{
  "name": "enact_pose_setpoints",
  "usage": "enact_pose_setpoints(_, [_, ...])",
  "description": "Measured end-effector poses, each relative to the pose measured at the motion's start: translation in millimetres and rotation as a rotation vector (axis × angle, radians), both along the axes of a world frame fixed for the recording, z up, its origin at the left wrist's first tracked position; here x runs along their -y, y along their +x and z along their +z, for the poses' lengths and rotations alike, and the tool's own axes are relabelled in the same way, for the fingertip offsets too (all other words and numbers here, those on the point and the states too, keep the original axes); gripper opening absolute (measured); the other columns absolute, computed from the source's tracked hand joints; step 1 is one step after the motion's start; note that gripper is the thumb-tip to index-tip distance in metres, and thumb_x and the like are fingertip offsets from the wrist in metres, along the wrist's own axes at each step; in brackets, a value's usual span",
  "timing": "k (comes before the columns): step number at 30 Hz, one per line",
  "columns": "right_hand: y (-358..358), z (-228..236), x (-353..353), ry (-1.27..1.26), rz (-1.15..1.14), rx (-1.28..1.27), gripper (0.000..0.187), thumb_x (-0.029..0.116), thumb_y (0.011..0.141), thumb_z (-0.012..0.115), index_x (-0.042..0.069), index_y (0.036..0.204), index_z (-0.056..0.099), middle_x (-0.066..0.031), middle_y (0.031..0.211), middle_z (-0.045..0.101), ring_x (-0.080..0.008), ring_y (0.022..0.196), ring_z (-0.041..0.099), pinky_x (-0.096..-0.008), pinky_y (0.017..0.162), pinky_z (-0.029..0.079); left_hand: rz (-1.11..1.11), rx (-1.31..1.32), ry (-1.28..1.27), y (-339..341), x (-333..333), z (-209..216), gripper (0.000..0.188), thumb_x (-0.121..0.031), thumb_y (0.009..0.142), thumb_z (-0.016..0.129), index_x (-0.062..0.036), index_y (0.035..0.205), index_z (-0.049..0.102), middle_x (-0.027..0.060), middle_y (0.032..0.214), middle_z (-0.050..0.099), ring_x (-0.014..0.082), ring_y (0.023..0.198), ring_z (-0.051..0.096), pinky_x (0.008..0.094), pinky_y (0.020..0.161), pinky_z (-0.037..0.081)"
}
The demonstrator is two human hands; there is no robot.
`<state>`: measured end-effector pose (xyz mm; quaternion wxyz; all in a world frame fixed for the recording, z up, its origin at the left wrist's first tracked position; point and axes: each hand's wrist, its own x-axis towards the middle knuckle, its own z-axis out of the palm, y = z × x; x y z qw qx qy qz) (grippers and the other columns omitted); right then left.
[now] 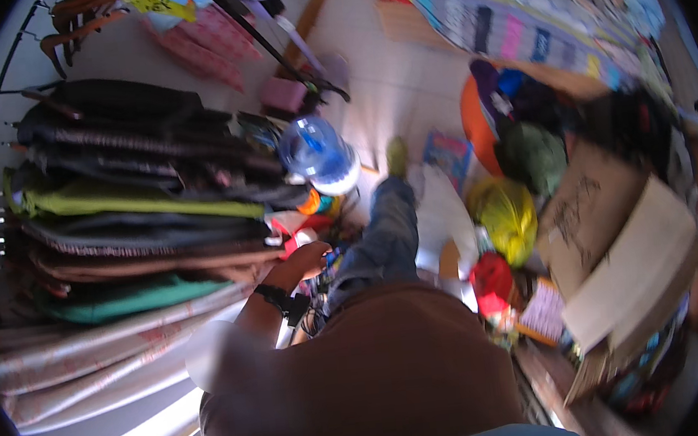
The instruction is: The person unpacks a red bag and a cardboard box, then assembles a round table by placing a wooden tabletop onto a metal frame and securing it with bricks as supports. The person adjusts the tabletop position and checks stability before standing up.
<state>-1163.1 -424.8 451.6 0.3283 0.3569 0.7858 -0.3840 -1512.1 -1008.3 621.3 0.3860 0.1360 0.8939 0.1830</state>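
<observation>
My left hand [313, 259] hangs low beside my left leg, a dark watch [286, 302] on its wrist. Its fingers look loosely apart, and I see nothing held in them. Close by are the hems of clothes on a rack, among them a brown garment [152, 266] and a green one [138, 299]. Red and white items [304, 232] lie just beyond the fingers. My right hand is out of the picture. A brown shirt [363, 368] and one jeans leg [388, 231] of mine fill the lower middle.
A blue water bottle [313, 150] stands ahead on the left. On the right are a yellow plastic bag [504, 216], a red item [492, 281], cardboard boxes [592, 211] and an orange rounded thing [477, 126]. Farther back lies a striped patterned cloth [507, 22].
</observation>
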Motion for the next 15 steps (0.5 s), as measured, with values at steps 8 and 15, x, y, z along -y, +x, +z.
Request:
enact_pose_setpoints(8, [-474.9,40.1,36.2,0.070,0.363,-0.477,0.024,0.025,0.086,0.059,0.001,0.085,0.060,-0.0196,0.078,0.061,-0.0396,0.077,0.061,-0.0463,0.069,0.049,0.239,-1.206,-0.087,-451.4,86.7,87.3,0.046,-0.011,0.080,0.069,-0.0040,0.123,0.055,0.0206,0.113,0.059,0.0362,0.101,0.061,0.0428,0.089,0.049])
enact_pose_setpoints(15, [-846.7,191.8,135.8,-0.334,0.240,-0.723,0.029,0.010,0.093,0.057,-0.001,0.120,0.056,-0.0135,0.105,0.064,-0.0209,0.098,0.062,-0.0312,0.086,0.049,0.922,-1.365,0.044,-713.2,209.8,195.1,0.053,-0.025,0.081,0.075,-0.0050,0.126,0.055,0.0173,0.104,0.063,0.0306,0.092,0.059,0.0403,0.085,0.045])
